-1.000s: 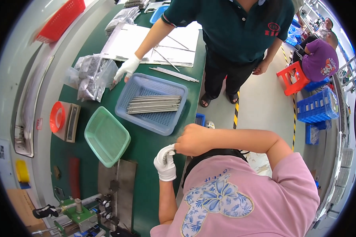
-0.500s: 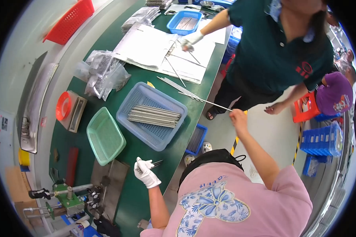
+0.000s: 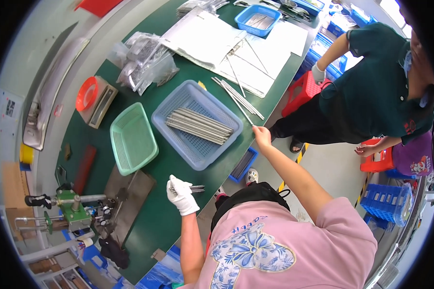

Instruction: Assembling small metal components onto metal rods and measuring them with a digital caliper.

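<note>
My left hand (image 3: 182,194), in a white glove, holds a small bundle of short metal rods (image 3: 196,188) just above the green table (image 3: 164,221). My bare right hand (image 3: 262,136) reaches to the table's edge and pinches the near end of a long thin metal rod (image 3: 238,101) from a loose bunch lying there. Between my hands stands a blue basket (image 3: 178,98) with a pile of metal rods (image 3: 198,126) in it. An empty green basket (image 3: 132,139) sits to its left.
A co-worker in a dark green shirt (image 3: 376,91) stands at the right, one gloved hand (image 3: 317,73) by a red stool (image 3: 301,94). Papers (image 3: 212,38), plastic bags (image 3: 144,62) and a second blue basket (image 3: 258,19) lie farther back. A clamping jig (image 3: 77,207) stands at the lower left.
My right hand has gone from near my head out to the loose long rods at the table's edge. My left hand now holds short rods. The co-worker has stepped away to the right.
</note>
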Tool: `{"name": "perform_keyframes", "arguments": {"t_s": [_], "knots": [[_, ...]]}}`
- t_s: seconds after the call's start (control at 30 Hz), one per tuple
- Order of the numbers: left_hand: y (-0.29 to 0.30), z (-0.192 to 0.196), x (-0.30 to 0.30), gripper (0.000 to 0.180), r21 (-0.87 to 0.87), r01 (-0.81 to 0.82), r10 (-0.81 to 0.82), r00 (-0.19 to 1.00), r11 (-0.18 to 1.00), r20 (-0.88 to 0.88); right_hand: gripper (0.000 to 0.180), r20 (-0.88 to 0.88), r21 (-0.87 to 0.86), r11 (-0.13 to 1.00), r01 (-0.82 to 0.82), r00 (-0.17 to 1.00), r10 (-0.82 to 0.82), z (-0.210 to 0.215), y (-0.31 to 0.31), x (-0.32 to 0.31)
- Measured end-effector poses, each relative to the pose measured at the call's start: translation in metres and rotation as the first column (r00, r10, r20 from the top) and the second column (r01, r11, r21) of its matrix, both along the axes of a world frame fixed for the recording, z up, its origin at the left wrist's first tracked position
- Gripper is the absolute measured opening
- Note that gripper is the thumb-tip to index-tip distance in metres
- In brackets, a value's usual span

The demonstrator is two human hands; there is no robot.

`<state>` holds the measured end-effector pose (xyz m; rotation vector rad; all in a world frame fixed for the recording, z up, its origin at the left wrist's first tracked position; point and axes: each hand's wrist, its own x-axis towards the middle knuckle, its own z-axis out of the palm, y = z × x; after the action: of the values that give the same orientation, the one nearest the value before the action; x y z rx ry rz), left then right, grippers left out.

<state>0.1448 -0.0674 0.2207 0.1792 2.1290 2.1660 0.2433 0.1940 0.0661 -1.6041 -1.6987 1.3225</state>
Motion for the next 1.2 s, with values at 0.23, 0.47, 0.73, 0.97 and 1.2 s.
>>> {"name": "perform_keyframes", "arguments": {"t_s": [0.23, 0.47, 0.73, 0.97, 1.2], "knots": [[-0.003, -0.002, -0.011, 0.023, 0.205, 0.191, -0.196, 0.981, 0.960, 0.004, 0.040, 0.073, -0.324, 0.943, 0.077, 0.996, -0.057, 0.012, -0.038, 0.053], [-0.018, -0.018, -0.017, 0.004, -0.027, 0.396, -0.391, 0.892, 0.918, -0.228, 0.009, -0.314, -0.161, 0.935, -0.315, 0.915, 0.254, 0.102, -0.080, 0.037], [-0.018, -0.010, -0.009, 0.012, 0.009, 0.482, -0.478, 0.872, 0.876, -0.107, 0.018, -0.260, 0.553, 0.530, -0.644, 0.470, 0.843, 0.211, -0.136, -0.019], [-0.017, 0.011, 0.005, 0.017, -0.216, 0.443, -0.487, 0.841, 0.870, -0.237, 0.019, -0.203, 0.633, 0.362, -0.685, 0.304, 0.931, 0.234, -0.144, -0.032], [-0.019, 0.013, 0.003, 0.021, -0.128, 0.483, -0.495, 0.864, 0.866, -0.093, 0.020, -0.204, 0.647, 0.313, -0.695, 0.238, 0.950, 0.229, -0.146, -0.041]]}}
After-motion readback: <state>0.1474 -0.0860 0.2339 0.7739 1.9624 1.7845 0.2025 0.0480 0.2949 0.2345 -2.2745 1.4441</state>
